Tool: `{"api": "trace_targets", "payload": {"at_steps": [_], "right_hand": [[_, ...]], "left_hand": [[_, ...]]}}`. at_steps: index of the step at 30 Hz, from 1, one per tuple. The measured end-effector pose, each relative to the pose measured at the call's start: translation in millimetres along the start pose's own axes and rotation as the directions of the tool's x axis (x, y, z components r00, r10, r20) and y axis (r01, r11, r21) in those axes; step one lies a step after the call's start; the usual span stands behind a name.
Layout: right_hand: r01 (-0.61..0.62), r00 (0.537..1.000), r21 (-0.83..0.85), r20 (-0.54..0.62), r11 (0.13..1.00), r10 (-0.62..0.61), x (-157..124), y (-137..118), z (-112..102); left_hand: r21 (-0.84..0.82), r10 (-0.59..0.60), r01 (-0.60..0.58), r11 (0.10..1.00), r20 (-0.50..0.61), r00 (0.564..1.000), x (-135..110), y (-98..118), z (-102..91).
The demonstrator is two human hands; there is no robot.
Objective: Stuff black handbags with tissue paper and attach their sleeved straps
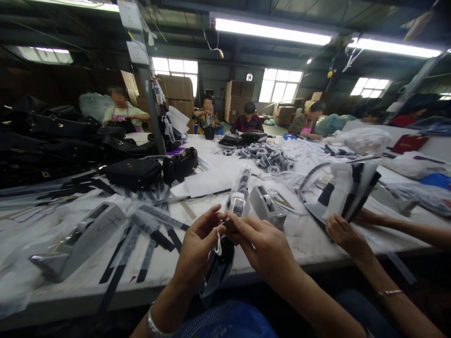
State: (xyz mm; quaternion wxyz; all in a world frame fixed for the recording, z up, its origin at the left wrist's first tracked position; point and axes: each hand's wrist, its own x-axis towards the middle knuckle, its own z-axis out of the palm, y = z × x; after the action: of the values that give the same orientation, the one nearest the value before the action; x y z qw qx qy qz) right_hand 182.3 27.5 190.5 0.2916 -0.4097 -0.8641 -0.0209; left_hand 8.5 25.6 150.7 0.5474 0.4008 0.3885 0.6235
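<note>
The head view looks forward over a near table (160,266)

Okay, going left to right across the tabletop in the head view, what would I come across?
Grey tape dispenser at the left, small magenta scrap, left hand, right hand, a co-worker's nearer hand, blue item at the right edge.

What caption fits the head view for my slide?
Left hand and right hand handle a small brown piece and white string at a cluttered worktable with black bags and gray tape dispensers.
</note>
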Motion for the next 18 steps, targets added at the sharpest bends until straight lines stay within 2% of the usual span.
{"api": "trace_targets", "payload": {"at_steps": [5, 8, 11, 18], "right_hand": [[0.060, 0.998, 0.028, -0.005, 0.998, -0.060, 5.1, 3.8, 1.8], [0.122, 0.992, 0.121, 0.006, 0.985, -0.124, 6.9, 5.9, 0.9], [0.105, 0.993, 0.161, 0.040, 0.981, -0.113, 8.4, 7.4, -2.0], [0.078, 0.988, 0.110, 0.128, 0.991, -0.092, 14.0, 10.2, -11.5]], "left_hand": [[0.154, 0.054, -0.061, 0.986, 0.049, 0.997, -2.4, 11.4, 6.4], [0.159, 0.064, -0.076, 0.984, 0.079, 0.995, -3.0, 21.1, 9.7], [0.183, 0.074, -0.093, 0.979, 0.108, 0.991, -2.2, 26.8, 11.1], [0.450, 0.158, -0.260, 0.854, 0.253, 0.955, -3.4, 35.4, 11.8]]}}
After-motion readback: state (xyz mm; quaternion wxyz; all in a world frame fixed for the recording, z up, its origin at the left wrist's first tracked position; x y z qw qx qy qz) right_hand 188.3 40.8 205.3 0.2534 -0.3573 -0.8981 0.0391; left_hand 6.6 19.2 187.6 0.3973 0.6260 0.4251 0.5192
